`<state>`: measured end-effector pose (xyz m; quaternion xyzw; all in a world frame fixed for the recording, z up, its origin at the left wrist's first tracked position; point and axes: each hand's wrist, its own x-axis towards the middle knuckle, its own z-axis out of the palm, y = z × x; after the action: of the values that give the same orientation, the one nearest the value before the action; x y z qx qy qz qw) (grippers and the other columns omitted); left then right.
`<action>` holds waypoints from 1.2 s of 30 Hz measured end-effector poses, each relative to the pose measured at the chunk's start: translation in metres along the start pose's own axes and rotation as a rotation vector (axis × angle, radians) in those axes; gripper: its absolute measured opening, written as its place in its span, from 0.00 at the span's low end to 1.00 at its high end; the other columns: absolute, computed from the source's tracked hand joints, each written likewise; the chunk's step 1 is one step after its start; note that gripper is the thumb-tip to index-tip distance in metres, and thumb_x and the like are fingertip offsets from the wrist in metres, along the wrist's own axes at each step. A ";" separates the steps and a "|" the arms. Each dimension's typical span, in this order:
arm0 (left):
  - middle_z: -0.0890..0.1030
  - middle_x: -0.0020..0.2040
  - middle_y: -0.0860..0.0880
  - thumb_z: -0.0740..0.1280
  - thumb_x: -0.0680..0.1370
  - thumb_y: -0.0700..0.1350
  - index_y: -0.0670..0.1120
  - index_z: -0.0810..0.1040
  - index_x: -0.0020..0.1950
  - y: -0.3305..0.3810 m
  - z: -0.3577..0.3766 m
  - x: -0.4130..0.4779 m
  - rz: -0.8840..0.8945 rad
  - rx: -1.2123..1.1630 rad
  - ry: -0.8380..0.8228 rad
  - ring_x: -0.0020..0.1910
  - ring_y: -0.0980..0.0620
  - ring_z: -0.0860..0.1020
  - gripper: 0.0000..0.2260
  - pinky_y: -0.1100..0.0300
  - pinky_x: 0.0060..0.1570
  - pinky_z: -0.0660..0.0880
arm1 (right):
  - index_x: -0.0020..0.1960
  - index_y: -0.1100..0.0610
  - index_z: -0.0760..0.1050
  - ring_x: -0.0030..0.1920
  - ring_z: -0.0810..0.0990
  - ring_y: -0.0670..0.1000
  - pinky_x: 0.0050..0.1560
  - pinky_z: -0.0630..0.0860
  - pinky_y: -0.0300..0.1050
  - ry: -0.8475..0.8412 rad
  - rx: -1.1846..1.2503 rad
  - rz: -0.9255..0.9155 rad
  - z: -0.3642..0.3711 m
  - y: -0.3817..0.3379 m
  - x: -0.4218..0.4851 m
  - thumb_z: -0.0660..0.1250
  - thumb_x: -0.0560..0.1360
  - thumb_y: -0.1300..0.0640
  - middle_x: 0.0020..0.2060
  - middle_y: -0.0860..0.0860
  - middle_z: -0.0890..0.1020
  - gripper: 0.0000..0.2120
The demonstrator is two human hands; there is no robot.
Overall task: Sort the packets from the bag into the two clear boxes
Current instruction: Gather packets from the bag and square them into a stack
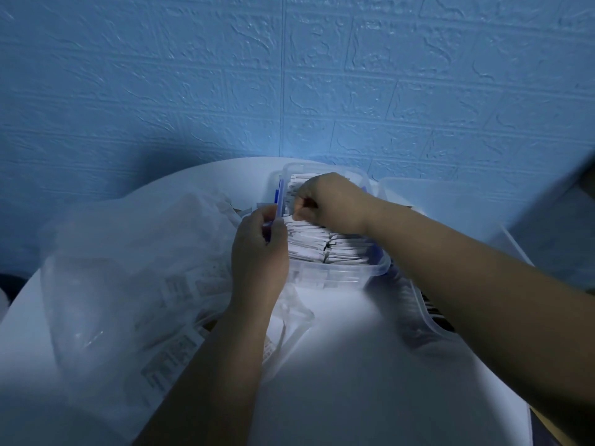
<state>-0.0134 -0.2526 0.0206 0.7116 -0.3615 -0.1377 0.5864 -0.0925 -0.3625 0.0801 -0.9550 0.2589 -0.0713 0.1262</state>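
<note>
- Pinching fingers first: my right hand (331,201), just above centre frame, is curled down into the row of packets (331,244) and nips the top edge of one of them.
- My left hand (260,249), centre frame, is curled round the blue clip (279,194) on the left wall of the same box. I cannot tell whether it also holds a packet.
- Nearest me, one white round table (354,365) fills the lower frame.
- One clear plastic bag (128,252) lies crumpled at lower left, with loose printed packets (183,284) showing through it, too blurred to count.
- Under my right forearm, at right, sits the right clear box (428,317) holding darker packets (434,312). It is mostly hidden.
- At centre stands the middle clear box (338,272), packed with white packets on edge in two side-by-side rows, too many to count.
- Behind it, at upper right, is one more clear plastic piece (425,194), box or lid I cannot tell.
- Farthest off, one blue textured wall (289,75) fills the upper frame.
</note>
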 end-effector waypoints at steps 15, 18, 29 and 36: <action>0.78 0.49 0.50 0.61 0.77 0.41 0.51 0.76 0.50 0.001 0.000 -0.001 0.012 -0.021 -0.009 0.46 0.54 0.76 0.07 0.68 0.41 0.68 | 0.42 0.64 0.80 0.42 0.78 0.56 0.43 0.69 0.40 0.023 0.003 -0.008 0.003 0.007 -0.002 0.66 0.72 0.62 0.40 0.57 0.83 0.06; 0.78 0.48 0.51 0.61 0.77 0.40 0.54 0.74 0.47 0.002 -0.001 -0.002 0.022 -0.020 -0.016 0.43 0.58 0.75 0.08 0.75 0.40 0.66 | 0.43 0.61 0.81 0.36 0.77 0.43 0.37 0.67 0.28 -0.007 0.105 0.068 -0.004 0.015 -0.009 0.70 0.72 0.59 0.38 0.52 0.83 0.05; 0.78 0.51 0.50 0.61 0.78 0.42 0.47 0.78 0.54 -0.003 0.000 0.001 0.017 0.010 -0.008 0.43 0.58 0.75 0.08 0.76 0.39 0.65 | 0.45 0.59 0.83 0.35 0.75 0.38 0.39 0.68 0.28 -0.022 0.235 0.093 -0.001 0.006 -0.010 0.72 0.71 0.59 0.41 0.50 0.84 0.05; 0.76 0.50 0.52 0.61 0.78 0.41 0.47 0.77 0.55 0.000 -0.001 -0.001 0.014 -0.007 -0.005 0.41 0.67 0.72 0.09 0.81 0.38 0.63 | 0.43 0.59 0.82 0.31 0.74 0.37 0.37 0.68 0.26 0.012 0.231 0.087 -0.006 0.009 -0.011 0.72 0.71 0.59 0.37 0.49 0.82 0.04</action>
<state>-0.0133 -0.2517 0.0205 0.7065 -0.3678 -0.1367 0.5890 -0.1079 -0.3655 0.0821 -0.9214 0.2911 -0.1008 0.2368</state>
